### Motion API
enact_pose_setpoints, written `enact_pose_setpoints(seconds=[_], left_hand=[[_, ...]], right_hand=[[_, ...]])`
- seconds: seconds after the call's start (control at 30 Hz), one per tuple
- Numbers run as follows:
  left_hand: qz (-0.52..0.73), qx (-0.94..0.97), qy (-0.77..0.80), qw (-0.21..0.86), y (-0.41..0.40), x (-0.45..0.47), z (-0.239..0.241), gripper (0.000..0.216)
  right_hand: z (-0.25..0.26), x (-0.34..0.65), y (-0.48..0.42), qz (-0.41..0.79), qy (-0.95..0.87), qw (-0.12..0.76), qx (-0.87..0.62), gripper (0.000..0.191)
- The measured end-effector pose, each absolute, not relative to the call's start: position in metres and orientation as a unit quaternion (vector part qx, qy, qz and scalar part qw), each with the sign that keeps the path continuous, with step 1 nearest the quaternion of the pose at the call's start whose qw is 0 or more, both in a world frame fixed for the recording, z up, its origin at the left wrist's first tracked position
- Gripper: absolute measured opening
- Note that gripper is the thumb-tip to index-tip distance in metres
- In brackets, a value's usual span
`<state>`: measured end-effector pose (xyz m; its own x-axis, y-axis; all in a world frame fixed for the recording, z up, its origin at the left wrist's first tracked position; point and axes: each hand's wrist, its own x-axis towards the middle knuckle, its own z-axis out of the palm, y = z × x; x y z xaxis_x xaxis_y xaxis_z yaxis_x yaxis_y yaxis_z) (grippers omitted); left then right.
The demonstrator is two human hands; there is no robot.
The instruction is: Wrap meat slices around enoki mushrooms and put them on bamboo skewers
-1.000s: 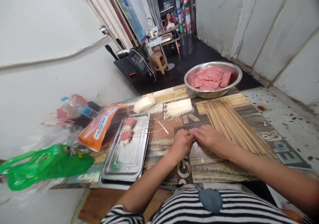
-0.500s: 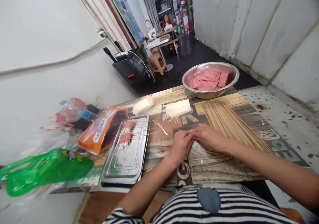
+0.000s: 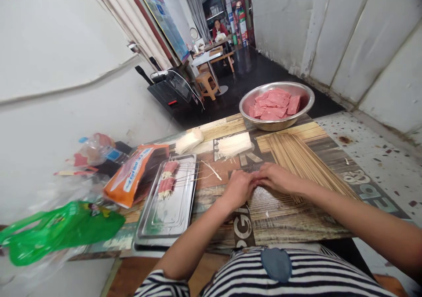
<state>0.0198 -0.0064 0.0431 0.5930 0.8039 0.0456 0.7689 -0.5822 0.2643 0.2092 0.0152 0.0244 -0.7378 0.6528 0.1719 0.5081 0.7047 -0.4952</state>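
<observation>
My left hand [image 3: 238, 188] and my right hand [image 3: 277, 178] meet fingertip to fingertip on the table [image 3: 290, 218], both curled over something small that they hide. A spread of bamboo skewers [image 3: 303, 163] lies just right of my right hand. To the left, a steel tray [image 3: 168, 204] carries two finished skewers of rolled pink meat [image 3: 168, 178]. Beyond my hands lie a bundle of white enoki mushrooms [image 3: 234, 144] and a second bundle [image 3: 189, 140]. A steel bowl [image 3: 277, 105] of pink meat slices stands at the far edge.
An orange packet [image 3: 135, 174] lies left of the tray, with a green plastic bag [image 3: 62, 231] and clear bags further left. A black appliance [image 3: 171, 92], stools and a seated person [image 3: 220, 27] are down the corridor. White wall panels stand on the right.
My hands have stayed pressed together at the same spot on the table, with only small finger movement. The view has drifted slightly.
</observation>
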Motion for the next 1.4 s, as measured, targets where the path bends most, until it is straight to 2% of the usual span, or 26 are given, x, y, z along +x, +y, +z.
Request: enact_pose_setpoints(seconds=[0.1,0.3,0.5,0.6,0.7,0.87,0.97,1.07,1.23,1.4], left_hand=[[0.064,0.878,0.443,0.171,0.001,0.021,0.051,0.016],[0.029,0.849,0.471,0.238,0.011,0.024,0.062,0.012],[-0.005,0.825,0.495,0.271,0.015,0.024,0.066,0.014],[0.031,0.827,0.510,0.234,0.004,0.024,0.061,0.014],[0.074,0.845,0.510,0.144,-0.010,0.024,0.053,0.009],[0.119,0.879,0.461,0.037,-0.020,0.021,0.035,0.021],[0.134,0.886,0.444,0.015,-0.019,0.020,0.029,0.023],[0.130,0.884,0.448,0.017,-0.016,0.021,0.031,0.025],[0.120,0.879,0.459,0.051,-0.009,0.022,0.041,0.025],[0.140,0.870,0.469,0.062,-0.008,0.021,0.034,0.019]], right_hand=[[0.021,0.209,0.014,0.171,-0.912,0.172,-0.330,0.025],[0.016,0.206,-0.003,0.007,-0.921,0.214,-0.325,0.030],[0.022,0.204,0.007,0.073,-0.928,0.154,-0.332,0.030],[0.028,0.203,0.015,0.136,-0.923,0.132,-0.335,0.027],[0.035,0.202,0.021,0.182,-0.916,0.107,-0.341,0.022],[0.041,0.204,0.032,0.244,-0.898,0.053,-0.362,0.020],[0.038,0.206,0.033,0.264,-0.890,0.061,-0.366,0.020],[0.030,0.206,0.022,0.208,-0.904,0.111,-0.357,0.023],[0.019,0.205,-0.001,0.023,-0.917,0.185,-0.353,0.030],[0.015,0.203,0.014,0.070,-0.923,0.181,-0.333,0.032]])
